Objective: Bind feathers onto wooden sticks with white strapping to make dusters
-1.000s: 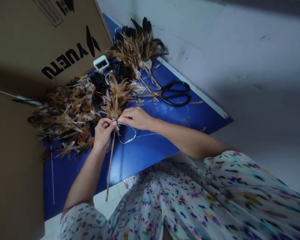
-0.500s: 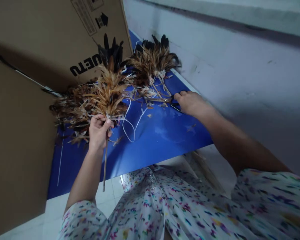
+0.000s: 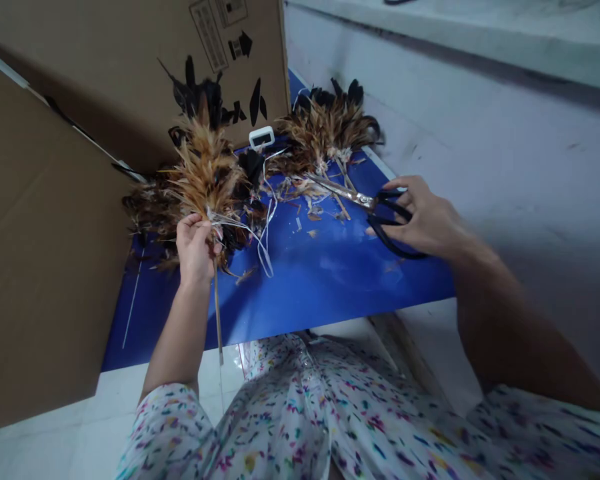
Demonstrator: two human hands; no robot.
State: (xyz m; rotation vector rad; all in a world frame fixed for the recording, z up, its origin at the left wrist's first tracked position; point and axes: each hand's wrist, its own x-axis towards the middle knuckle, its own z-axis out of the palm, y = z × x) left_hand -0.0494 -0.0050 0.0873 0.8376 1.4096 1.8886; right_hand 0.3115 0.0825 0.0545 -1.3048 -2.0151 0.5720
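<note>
My left hand [image 3: 196, 247] pinches a feather duster [image 3: 205, 160] where its stick meets the feathers. Brown and black feathers rise above the fingers, and the thin stick [image 3: 217, 307] hangs down below them. White string [image 3: 265, 250] trails from the binding to the right in loose loops. In my right hand [image 3: 425, 217] is a pair of scissors [image 3: 363, 199] with black handles, the blades pointing left over the table and looking closed or nearly so. The fingers are around the handle loops.
Finished-looking feather dusters [image 3: 325, 130] lie at the back by the wall. A heap of loose feathers [image 3: 150, 207] is on the left. A small white device [image 3: 261, 137] stands against the cardboard box [image 3: 145, 87]. Feather scraps [image 3: 313, 200] are strewn over the blue table [image 3: 320, 287].
My right hand has lifted the scissors off the table and drawn them up to the right. The left hand keeps its pinch, and the duster leans more to the left. The view has shifted.
</note>
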